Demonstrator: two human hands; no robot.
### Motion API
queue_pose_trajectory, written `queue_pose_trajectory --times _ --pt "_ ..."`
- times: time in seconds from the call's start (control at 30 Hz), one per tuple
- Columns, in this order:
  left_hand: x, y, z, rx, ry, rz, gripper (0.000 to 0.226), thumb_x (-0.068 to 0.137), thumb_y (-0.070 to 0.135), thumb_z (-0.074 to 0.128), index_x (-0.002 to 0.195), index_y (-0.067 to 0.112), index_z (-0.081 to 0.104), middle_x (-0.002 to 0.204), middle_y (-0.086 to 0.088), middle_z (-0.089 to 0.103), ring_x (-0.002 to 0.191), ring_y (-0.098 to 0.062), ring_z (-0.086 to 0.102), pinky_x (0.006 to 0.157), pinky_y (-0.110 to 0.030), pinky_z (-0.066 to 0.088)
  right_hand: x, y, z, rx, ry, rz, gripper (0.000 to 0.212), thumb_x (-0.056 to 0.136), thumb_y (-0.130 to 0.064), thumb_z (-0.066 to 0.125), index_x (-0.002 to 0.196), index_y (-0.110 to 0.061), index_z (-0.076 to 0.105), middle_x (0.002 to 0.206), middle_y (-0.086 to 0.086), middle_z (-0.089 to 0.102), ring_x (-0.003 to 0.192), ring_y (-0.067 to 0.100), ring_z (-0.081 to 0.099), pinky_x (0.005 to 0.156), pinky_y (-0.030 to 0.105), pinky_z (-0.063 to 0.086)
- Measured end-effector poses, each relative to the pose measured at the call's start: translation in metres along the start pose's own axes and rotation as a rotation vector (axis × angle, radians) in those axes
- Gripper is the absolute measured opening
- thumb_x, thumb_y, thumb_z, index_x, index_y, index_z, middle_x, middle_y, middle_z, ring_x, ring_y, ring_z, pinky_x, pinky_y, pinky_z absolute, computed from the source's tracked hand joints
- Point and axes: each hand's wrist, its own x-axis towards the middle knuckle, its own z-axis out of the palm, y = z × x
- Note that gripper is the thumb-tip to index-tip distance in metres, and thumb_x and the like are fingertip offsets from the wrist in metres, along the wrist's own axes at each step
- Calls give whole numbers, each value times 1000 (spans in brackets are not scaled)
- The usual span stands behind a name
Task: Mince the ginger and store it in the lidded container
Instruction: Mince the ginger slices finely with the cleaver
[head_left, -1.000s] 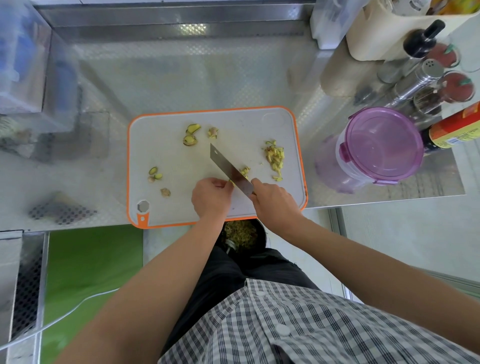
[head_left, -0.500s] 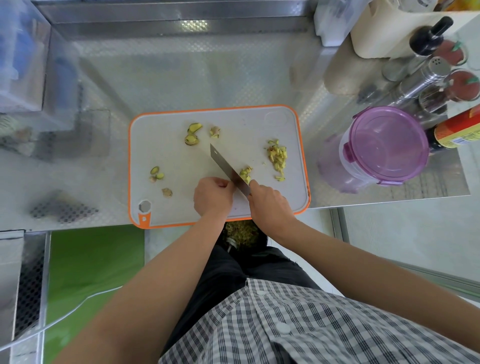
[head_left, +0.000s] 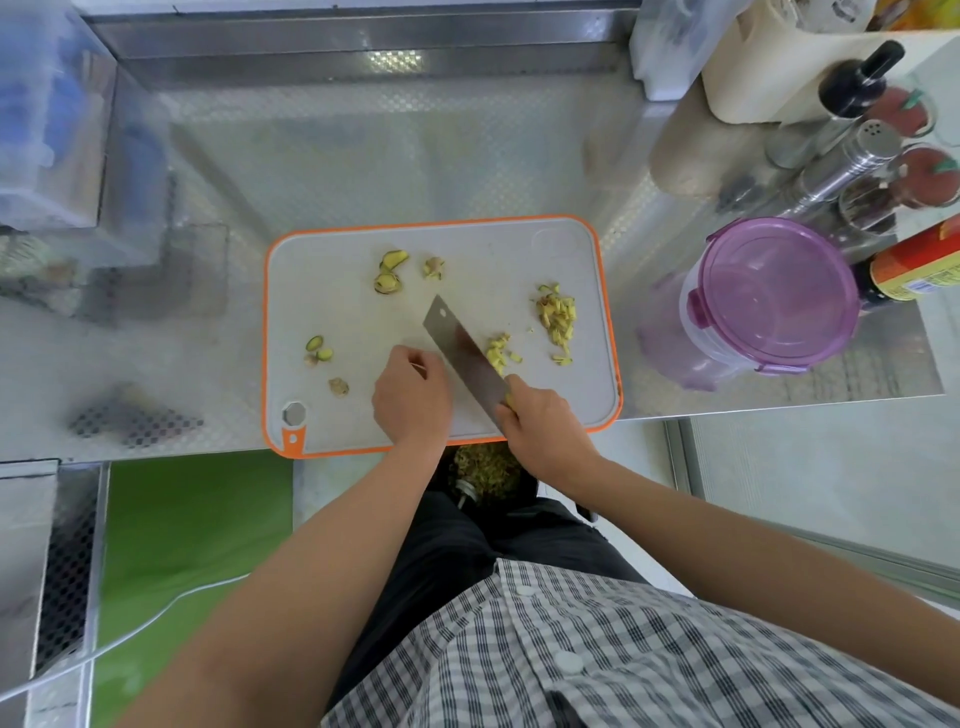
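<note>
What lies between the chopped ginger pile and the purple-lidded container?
Head view: nothing stands between the chopped ginger pile and the purple-lidded container; only bare cutting board, its orange rim, and bare steel counter.

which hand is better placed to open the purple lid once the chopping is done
Right, probably. The right hand is on the side of the cutting board nearest the purple-lidded container, though it holds the cleaver. The left hand is farther and would cross the blade.

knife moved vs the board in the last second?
Barely: the knife stays on the same diagonal across the cutting board, its tip still below the peel scraps.
</note>
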Motion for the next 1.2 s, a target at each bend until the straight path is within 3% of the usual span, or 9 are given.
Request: queue_pose_trajectory --times 0.1,0.23,0.33,0.47,0.57,0.7,0.87,1.0,1.2 --pt "0 4 7 -2 -37 25 19 94 26 47 91 12 59 80 4 59 76 -19 53 67 -29 37 7 19 -15 32 90 115 13 96 -14 44 87 -11 34 57 0 38 60 26 43 48 31 25" --pt "-2 11 13 19 -69 95 17 94 25 50 93 12 60 80 6 57 75 -17 52 67 -28 37 20 33 -40 40 215 253 15 96 -17 42 85 -8 35 66 9 43 64 31 43 55 37 36" --pt "1 17 15 49 -76 146 16 94 25 50 93 13 60 81 6 57 74 -16 51 66 -28 37 27 26 -43 87 200 243 12 94 -19 42 91 -7 40 70 16 50 62 37 53 55 48 48" --pt "19 24 14 95 -40 216 13 93 25 49 92 16 59 88 2 61 74 -14 50 64 -28 34 29 22 -39 62 115 225 23 95 -20 43 108 -2 47 74 18 53 65 36 54 58 44 47" --pt "38 29 13 146 21 288 12 91 21 51 97 16 60 97 -3 59 85 -20 53 67 -29 35 35 28 -41 110 179 255 12 94 -19 42 97 -8 45 64 11 47 57 32 50 56 51 51" --pt "68 42 9 312 75 489 24 88 9 52 109 14 62 112 -11 54 106 -30 47 74 -40 44 44 26 -47 159 200 231 17 94 -20 43 98 -4 47 61 11 46 53 34 49 52 52 49" --pt "111 53 14 684 -58 762 37 82 -2 51 116 7 61 111 -15 58 102 -37 48 78 -43 42 52 16 -48 139 167 210 20 95 -18 45 99 1 48 68 21 54 57 37 52 52 46 44" --pt "119 58 13 705 -107 778 23 80 -4 53 94 4 69 98 -18 59 98 -37 49 76 -44 42 56 16 -47 137 153 219 22 95 -18 45 108 0 49 68 21 56 57 36 54 53 46 47" --pt "124 63 8 617 -199 667 21 81 -1 62 101 4 64 104 -18 56 106 -35 46 81 -42 42 58 19 -43 150 121 243 19 95 -18 44 93 1 48 68 22 54 49 29 45 47 42 44"
